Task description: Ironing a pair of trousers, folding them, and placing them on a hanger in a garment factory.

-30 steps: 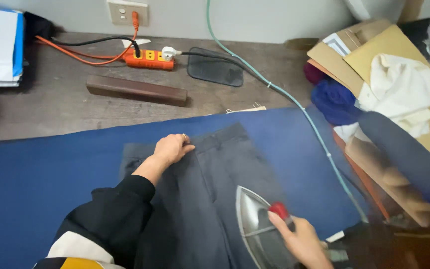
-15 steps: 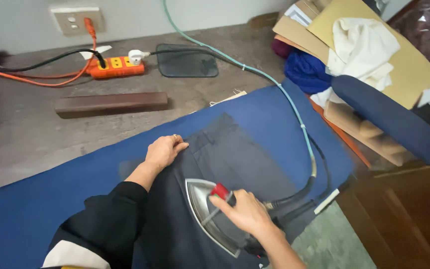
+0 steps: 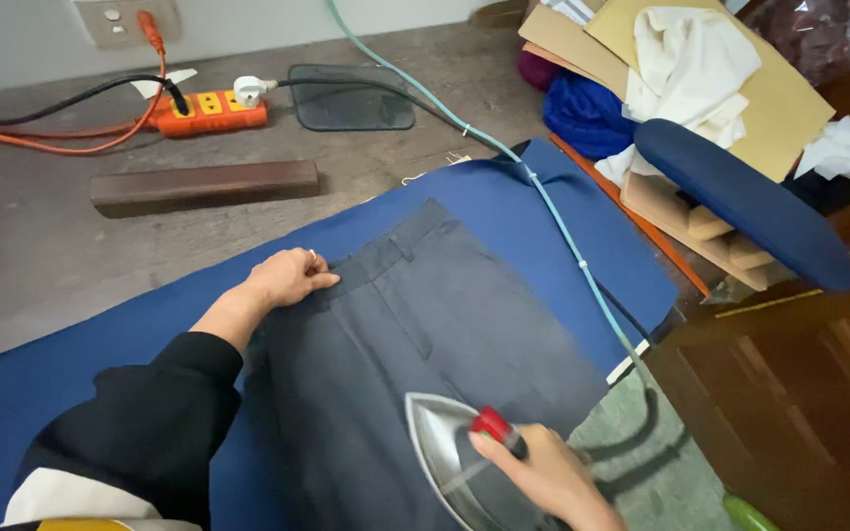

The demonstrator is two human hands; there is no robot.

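Observation:
Dark grey trousers (image 3: 415, 334) lie flat on a blue padded ironing cloth (image 3: 120, 334). My left hand (image 3: 282, 280) presses on the waistband at the trousers' upper left, fingers curled on the fabric. My right hand (image 3: 543, 477) grips the handle of a silver iron (image 3: 455, 452) with a red knob (image 3: 492, 425). The iron rests on the lower part of the trousers, its tip pointing up and left. A pale green cord (image 3: 553, 211) runs from the iron across the cloth to the back wall.
An orange power strip (image 3: 207, 110) with plugs, a dark wooden block (image 3: 204, 185) and a grey mat (image 3: 351, 96) lie on the floor beyond the cloth. At right stand a navy sleeve board (image 3: 745, 202), cardboard (image 3: 779, 108) and piled cloths (image 3: 691, 69).
My right hand has slid the iron down and toward me over the trousers. My left hand stays on the waistband. The view has shifted right.

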